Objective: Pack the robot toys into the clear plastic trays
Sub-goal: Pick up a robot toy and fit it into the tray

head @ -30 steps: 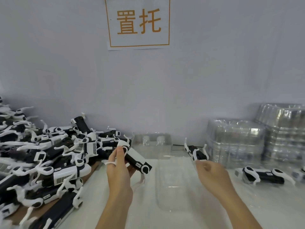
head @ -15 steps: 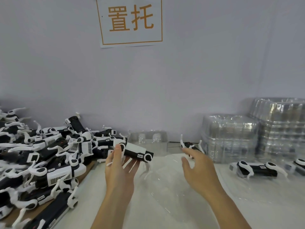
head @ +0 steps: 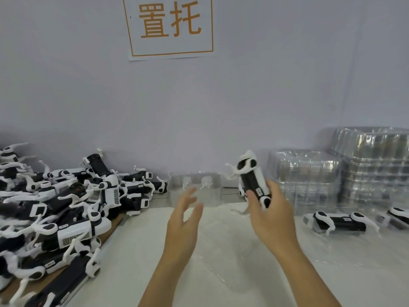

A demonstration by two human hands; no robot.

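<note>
My right hand (head: 269,216) grips a black-and-white robot toy (head: 251,176), held nearly upright above the table with its white legs sticking out. My left hand (head: 184,220) hovers beside it with straight, spread fingers and holds nothing. A clear plastic tray (head: 223,251) lies flat on the white table under both hands; its outline is faint. Another clear tray (head: 195,187) stands against the wall behind my left hand. A big pile of robot toys (head: 62,209) covers the left side of the table.
Two stacks of clear trays (head: 305,178) (head: 374,165) stand at the back right. In front of them lie a robot toy in a tray (head: 338,222) and a second one (head: 398,217) at the right edge. A paper sign (head: 169,27) hangs on the wall.
The toy that my left hand held has passed to my right hand, which lifted it up and to the right. My left hand has let go and opened.
</note>
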